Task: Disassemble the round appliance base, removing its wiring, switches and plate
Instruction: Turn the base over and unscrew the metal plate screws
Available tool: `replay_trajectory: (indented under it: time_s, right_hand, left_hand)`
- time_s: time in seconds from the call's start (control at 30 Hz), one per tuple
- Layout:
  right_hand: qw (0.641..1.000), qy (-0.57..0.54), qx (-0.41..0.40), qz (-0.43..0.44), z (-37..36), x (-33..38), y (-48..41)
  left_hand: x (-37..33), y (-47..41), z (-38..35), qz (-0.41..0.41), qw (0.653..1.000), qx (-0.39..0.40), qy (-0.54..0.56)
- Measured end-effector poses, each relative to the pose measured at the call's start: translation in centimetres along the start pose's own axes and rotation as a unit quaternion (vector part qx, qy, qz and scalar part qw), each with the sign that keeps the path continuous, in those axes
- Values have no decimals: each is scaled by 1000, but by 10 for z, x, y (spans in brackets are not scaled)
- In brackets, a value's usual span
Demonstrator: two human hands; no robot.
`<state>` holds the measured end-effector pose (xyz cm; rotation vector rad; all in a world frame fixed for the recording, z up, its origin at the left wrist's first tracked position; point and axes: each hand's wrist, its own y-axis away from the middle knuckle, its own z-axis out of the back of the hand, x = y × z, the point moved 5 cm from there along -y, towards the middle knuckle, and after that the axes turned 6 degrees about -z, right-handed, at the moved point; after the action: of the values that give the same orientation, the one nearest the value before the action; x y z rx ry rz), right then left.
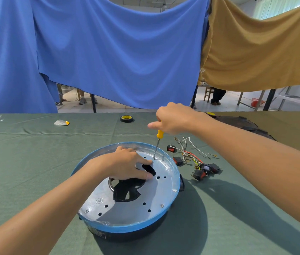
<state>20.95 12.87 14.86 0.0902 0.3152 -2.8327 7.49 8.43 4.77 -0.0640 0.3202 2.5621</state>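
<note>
- Resting near the front middle of the green-covered table, the round appliance base is seen with its open side up; its rim is blue and its lower wall dark.
- A silver metal plate is seated inside the base. It is pierced by small round holes and by a large central opening through which dark parts are seen.
- Two screws are visible at the near edge of the plate, one at the left and one at the right.
- The left hand is laid flat on the plate, with fingers straight and spread and nothing gripped.
- The right hand is closed around the yellow handle of a screwdriver, with one finger extended to the left.
- The screwdriver is held nearly upright, and its tip is set on the far part of the plate, just beyond the left index finger.
- A loose wiring bundle of white, red and yellow-green leads is laid on the cloth just to the right of the base.
- Several black rocker switches, some with red rockers, are attached to or scattered among the leads.
- A roll of black tape with a yellow core is placed at the far middle of the table.
- A small white and yellow object is located far left; its kind cannot be told.
- A dark round part is partly hidden behind the right forearm.
- A blue cloth and a tan cloth are hung behind the table.
</note>
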Motion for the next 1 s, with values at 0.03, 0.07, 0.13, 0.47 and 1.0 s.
replay_trajectory:
  time_s: [0.03,0.07,0.13,0.47,1.0]
  right_hand:
    - [1000,-4,-3,9,0,-1,-1]
    - [1000,-21,8,22,0,-2,-1]
    - [996,-70,30,42,2,-4,-1]
    - [979,-187,64,56,-2,-6,1]
    - [981,-175,73,37,-3,-3,-1]
  left_hand:
    - [-1,-2,3,-6,1000,-8,2]
    - [-2,-5,7,-14,1000,-23,8]
    - [-3,-10,15,-30,996,-72,31]
    - [7,-38,13,-33,961,-237,138]
    - [5,-38,11,-16,963,-221,154]
